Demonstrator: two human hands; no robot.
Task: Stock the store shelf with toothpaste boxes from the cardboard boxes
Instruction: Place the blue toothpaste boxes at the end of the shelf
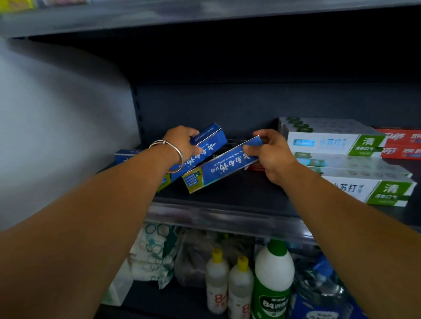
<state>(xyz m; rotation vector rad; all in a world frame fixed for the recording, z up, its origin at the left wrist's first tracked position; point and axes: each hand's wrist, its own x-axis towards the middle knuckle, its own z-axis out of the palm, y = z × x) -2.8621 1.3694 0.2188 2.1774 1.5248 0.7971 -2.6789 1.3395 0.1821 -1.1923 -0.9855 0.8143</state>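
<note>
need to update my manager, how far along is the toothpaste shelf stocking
Done: white-green boxes and red boxes sit stacked at right. In hand: left hand and right hand each hold a blue box, tilted. Left: setting them on the bare shelf; supply cartons unseen.

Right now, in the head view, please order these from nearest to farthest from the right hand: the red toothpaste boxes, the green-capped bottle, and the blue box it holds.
1. Blue box: pinched in the right hand.
2. Red toothpaste boxes: same shelf, far right.
3. Green-capped bottle: lower shelf, below.
</note>
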